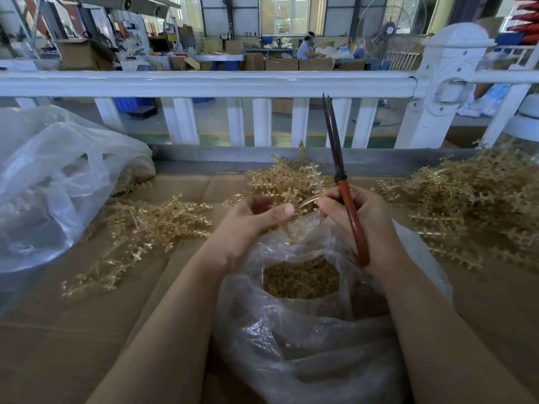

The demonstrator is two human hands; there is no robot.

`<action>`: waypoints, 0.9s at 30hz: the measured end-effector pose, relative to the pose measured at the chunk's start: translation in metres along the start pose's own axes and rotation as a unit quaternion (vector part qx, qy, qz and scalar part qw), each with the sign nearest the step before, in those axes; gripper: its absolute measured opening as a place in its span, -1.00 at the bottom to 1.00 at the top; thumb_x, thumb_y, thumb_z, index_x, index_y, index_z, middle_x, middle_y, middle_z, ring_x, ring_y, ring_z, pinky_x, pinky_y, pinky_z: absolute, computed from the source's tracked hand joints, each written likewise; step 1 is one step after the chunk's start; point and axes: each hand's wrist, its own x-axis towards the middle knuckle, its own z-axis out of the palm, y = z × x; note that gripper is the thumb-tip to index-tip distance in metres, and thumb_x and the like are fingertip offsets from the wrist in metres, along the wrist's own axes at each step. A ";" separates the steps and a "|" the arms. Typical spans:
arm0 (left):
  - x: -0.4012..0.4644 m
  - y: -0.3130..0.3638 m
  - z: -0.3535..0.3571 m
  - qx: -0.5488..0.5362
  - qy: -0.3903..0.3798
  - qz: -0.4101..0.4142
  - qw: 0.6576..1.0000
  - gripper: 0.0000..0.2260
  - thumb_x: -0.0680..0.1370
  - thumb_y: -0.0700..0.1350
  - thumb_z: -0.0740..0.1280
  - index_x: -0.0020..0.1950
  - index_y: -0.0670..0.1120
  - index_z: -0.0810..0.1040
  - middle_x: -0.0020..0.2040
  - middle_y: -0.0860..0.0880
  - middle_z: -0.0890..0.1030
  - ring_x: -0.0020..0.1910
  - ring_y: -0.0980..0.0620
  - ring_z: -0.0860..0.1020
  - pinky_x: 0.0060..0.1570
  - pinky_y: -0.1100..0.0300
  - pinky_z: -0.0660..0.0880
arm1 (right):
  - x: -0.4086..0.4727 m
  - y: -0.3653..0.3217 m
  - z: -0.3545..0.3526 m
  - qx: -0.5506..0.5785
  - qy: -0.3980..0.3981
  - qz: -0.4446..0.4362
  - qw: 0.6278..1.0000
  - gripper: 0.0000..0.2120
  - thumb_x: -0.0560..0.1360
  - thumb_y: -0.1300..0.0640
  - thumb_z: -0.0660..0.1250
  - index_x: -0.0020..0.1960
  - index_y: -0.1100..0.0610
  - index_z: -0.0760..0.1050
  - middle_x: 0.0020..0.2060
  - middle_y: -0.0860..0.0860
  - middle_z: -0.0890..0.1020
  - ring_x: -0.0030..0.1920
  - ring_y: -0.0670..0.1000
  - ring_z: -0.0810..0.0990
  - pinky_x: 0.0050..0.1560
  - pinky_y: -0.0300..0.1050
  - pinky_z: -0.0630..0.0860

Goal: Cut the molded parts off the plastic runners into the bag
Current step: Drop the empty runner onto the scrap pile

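Observation:
A clear plastic bag (306,339) stands open between my forearms, holding a heap of small tan molded parts (300,277). My left hand (253,220) grips a pale amber plastic runner (294,225) over the bag's mouth. My right hand (364,220) grips red-handled scissors (348,211), their dark blades pointing up and nearly closed. The fingertips of my right hand also touch the runner. Both hands hover just above the bag's opening.
Amber runners lie in heaps on the cardboard-covered table: left (140,228), behind my hands (285,176) and a large heap at right (478,205). A second clear bag (49,182) lies at far left. A white railing (233,83) borders the table's far side.

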 end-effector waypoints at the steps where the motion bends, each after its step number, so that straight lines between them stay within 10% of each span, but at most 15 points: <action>1: 0.001 -0.001 0.001 -0.020 -0.019 -0.022 0.999 -0.17 0.13 0.20 0.59 0.31 -0.13 0.48 0.16 -0.06 0.63 0.12 0.03 0.62 0.18 0.20 0.54 | 0.000 -0.001 0.000 0.004 -0.003 0.001 1.000 -0.74 0.49 0.20 0.48 -0.31 -0.08 0.63 -0.29 0.04 0.68 -0.14 0.06 0.68 0.03 -0.20 0.58; 8: 0.001 -0.001 0.001 -0.050 -0.063 0.052 0.995 -0.85 0.27 -0.17 0.55 -0.21 -0.12 0.66 -0.21 -0.05 0.67 -0.21 0.07 0.60 -0.15 0.29 0.55 | -0.002 -0.003 0.002 0.020 0.016 0.003 1.000 -0.81 0.49 0.22 0.49 -0.26 0.02 0.60 -0.32 0.01 0.68 -0.18 0.00 0.68 -0.13 -0.45 0.51; 19: -0.003 0.009 0.009 -0.060 -0.044 0.156 0.985 -0.86 0.55 -0.28 0.35 -0.11 -0.13 0.40 -0.28 -0.02 0.68 -0.38 0.08 0.61 -0.34 0.31 0.45 | -0.005 -0.006 -0.003 0.041 -0.069 0.018 0.997 -0.81 0.51 0.12 0.46 -0.21 0.21 0.60 -0.39 0.00 0.63 -0.51 -0.22 0.51 -0.44 -0.45 0.40; 27: 0.000 0.005 0.010 -0.045 -0.044 0.164 0.984 -0.83 0.46 -0.14 0.41 -0.07 -0.15 0.45 -0.35 -0.01 0.63 -0.37 0.08 0.61 -0.33 0.29 0.47 | -0.002 -0.001 0.003 0.000 -0.070 0.042 0.997 -0.93 0.44 0.16 0.54 -0.18 0.08 0.66 -0.28 -0.01 0.72 -0.20 -0.05 0.71 -0.07 -0.24 0.60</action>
